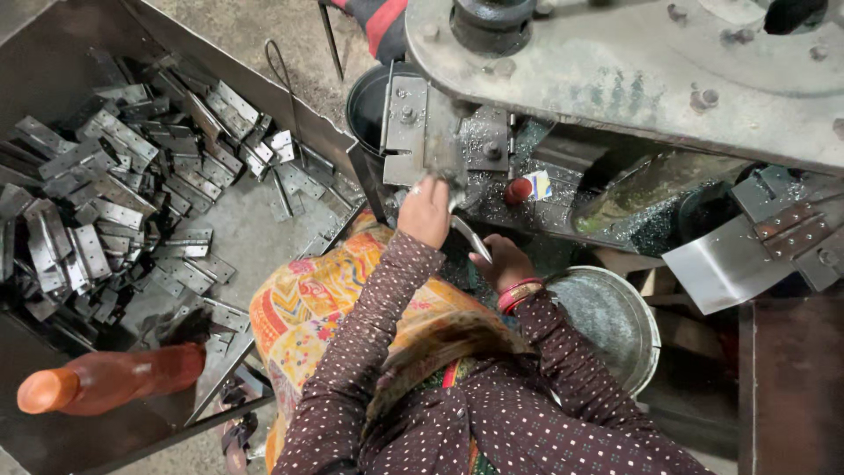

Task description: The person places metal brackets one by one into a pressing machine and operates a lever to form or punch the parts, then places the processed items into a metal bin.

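heap of grey metal hinge plates [105, 202] in dark tray [53, 53] at left | orange plastic bottle [110, 380] lying on tray's near edge | round metal pan [615, 321] lower right | black bucket [365, 101] behind

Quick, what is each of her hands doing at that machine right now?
Left hand: closed on a flat metal piece at the machine.
Right hand: closed on a thin metal strip.

A flat grey metal strip [470, 236] runs slantwise between both hands, upper end at the press bed, lower end by the wrist, its surface dull and bare, partly hidden by fingers.
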